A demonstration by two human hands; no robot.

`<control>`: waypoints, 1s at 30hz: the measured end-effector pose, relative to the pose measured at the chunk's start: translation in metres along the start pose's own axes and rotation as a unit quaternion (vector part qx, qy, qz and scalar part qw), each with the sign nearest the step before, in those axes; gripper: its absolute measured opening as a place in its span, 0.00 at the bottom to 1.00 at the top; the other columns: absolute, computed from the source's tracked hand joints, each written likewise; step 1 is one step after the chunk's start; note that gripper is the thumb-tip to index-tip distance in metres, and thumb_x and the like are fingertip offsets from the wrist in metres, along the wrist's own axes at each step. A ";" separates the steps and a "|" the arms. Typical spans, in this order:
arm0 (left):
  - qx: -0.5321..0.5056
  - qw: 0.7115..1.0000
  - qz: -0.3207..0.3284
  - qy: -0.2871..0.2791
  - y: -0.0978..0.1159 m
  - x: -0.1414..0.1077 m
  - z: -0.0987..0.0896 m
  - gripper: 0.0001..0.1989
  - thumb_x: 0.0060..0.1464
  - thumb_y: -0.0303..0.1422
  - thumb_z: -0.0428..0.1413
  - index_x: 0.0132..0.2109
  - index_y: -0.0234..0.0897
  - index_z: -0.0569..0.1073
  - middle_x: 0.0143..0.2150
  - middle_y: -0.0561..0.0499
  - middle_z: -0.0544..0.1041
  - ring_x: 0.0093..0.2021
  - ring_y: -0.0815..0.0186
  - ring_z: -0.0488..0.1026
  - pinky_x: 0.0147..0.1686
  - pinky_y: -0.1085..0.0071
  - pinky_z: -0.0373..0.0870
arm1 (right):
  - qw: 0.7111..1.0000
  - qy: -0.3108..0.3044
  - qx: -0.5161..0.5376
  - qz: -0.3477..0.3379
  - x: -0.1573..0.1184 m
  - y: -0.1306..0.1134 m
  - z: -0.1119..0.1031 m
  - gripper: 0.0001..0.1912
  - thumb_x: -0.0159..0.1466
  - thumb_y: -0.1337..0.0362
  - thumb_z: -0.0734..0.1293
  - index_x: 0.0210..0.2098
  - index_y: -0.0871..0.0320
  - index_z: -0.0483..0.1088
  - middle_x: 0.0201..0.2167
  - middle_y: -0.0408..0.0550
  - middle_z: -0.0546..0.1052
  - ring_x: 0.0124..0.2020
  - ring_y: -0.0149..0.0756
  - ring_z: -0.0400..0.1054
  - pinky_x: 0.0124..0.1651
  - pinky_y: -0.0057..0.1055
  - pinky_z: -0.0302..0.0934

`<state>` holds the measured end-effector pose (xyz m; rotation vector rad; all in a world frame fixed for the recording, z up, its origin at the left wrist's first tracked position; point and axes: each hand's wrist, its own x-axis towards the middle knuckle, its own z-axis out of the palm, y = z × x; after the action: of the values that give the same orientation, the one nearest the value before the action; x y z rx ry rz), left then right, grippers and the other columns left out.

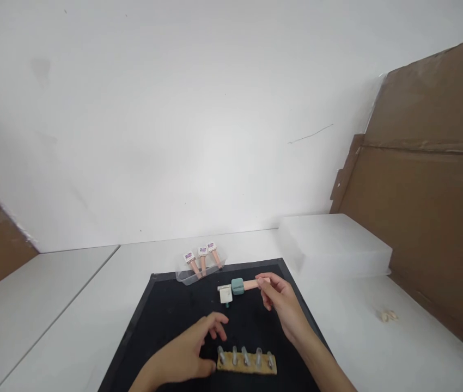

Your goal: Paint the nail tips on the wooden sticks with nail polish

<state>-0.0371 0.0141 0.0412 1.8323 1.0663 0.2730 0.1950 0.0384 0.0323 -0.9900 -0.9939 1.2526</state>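
Watching, I see right hand (275, 294) pinching pink stick (250, 285) near black mat's (166, 316) far edge, axis roughly parallel; teal block (237, 286) left of fingertips. Left hand (188, 345) farther, loosely open, empty.

From here I see a pale pink stick (251, 285), teal block (238, 286), tan strip (251, 370), purple-marked white labels (202, 251), black mat (174, 316) and white tabletop (68, 305).

Left hand (193, 348) — loosely curled, right hand (279, 298) — pinching, farther forward
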 end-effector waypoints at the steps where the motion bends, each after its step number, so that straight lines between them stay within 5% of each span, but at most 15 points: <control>1: 0.002 1.000 -0.001 -0.011 -0.002 -0.003 0.005 0.34 0.37 0.23 0.55 0.54 0.47 0.62 0.46 0.52 0.70 0.47 0.62 0.64 0.45 0.69 0.61 | 1.000 0.002 0.011 0.003 0.000 0.001 0.000 0.17 0.55 0.52 0.69 0.32 0.61 0.72 0.15 0.35 0.60 0.16 0.25 0.51 0.18 0.23 0.46; 5: 0.003 0.998 0.010 0.064 -0.015 -0.003 0.023 0.31 0.40 0.24 0.55 0.54 0.48 0.65 0.46 0.52 0.70 0.49 0.60 0.64 0.53 0.64 0.56 | 0.998 0.007 0.053 0.016 0.001 0.002 -0.002 0.17 0.55 0.51 0.69 0.31 0.61 0.71 0.18 0.37 0.63 0.16 0.24 0.53 0.17 0.23 0.47; 11: -0.116 0.987 0.072 0.082 -0.024 0.007 0.027 0.28 0.45 0.27 0.55 0.54 0.46 0.62 0.40 0.52 0.70 0.44 0.64 0.68 0.50 0.65 0.59 | 0.996 0.007 0.090 0.017 0.002 0.001 -0.004 0.18 0.55 0.49 0.68 0.32 0.59 0.67 0.16 0.37 0.66 0.13 0.24 0.53 0.15 0.22 0.46; 14: -0.253 0.957 0.092 0.112 -0.017 0.013 0.026 0.23 0.46 0.34 0.58 0.51 0.43 0.64 0.39 0.51 0.68 0.41 0.65 0.68 0.44 0.67 0.64 | 0.995 -0.002 0.100 0.017 0.000 -0.001 -0.004 0.16 0.56 0.51 0.69 0.32 0.58 0.67 0.18 0.38 0.68 0.14 0.25 0.56 0.16 0.22 0.47; 19: -0.419 0.891 0.054 0.166 0.007 0.019 0.027 0.23 0.46 0.45 0.58 0.48 0.39 0.69 0.43 0.47 0.73 0.44 0.62 0.69 0.47 0.65 0.63 | 0.994 -0.010 0.107 0.003 -0.004 -0.004 -0.002 0.14 0.54 0.58 0.72 0.33 0.56 0.65 0.17 0.36 0.66 0.16 0.27 0.59 0.19 0.22 0.50; 23: -0.533 0.826 0.010 0.181 0.020 0.030 0.031 0.18 0.49 0.42 0.56 0.45 0.38 0.72 0.36 0.50 0.72 0.33 0.68 0.69 0.33 0.72 0.67 | 0.994 0.003 0.101 -0.036 -0.006 -0.005 0.002 0.11 0.57 0.57 0.69 0.32 0.55 0.66 0.16 0.35 0.64 0.19 0.29 0.60 0.21 0.24 0.52; 26: -0.627 0.768 -0.031 0.125 0.023 0.040 0.036 0.11 0.52 0.36 0.54 0.40 0.35 0.73 0.30 0.52 0.69 0.24 0.75 0.63 0.20 0.80 0.58 | 0.995 -0.007 0.075 -0.060 -0.008 -0.003 0.005 0.13 0.57 0.55 0.69 0.37 0.57 0.71 0.17 0.39 0.69 0.22 0.32 0.63 0.25 0.27 0.57; 30: -0.714 0.696 -0.071 -0.010 0.023 0.046 0.041 0.09 0.53 0.31 0.53 0.39 0.30 0.73 0.29 0.50 0.69 0.22 0.77 0.62 0.18 0.83 0.54 | 0.992 -0.071 -0.008 -0.107 -0.014 0.001 0.012 0.14 0.61 0.55 0.65 0.43 0.55 0.72 0.28 0.47 0.77 0.29 0.36 0.68 0.35 0.33 0.61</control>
<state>0.0270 0.0203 0.0271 0.3111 0.5691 0.7258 0.1819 0.0250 0.0337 -0.7916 -1.1901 1.1481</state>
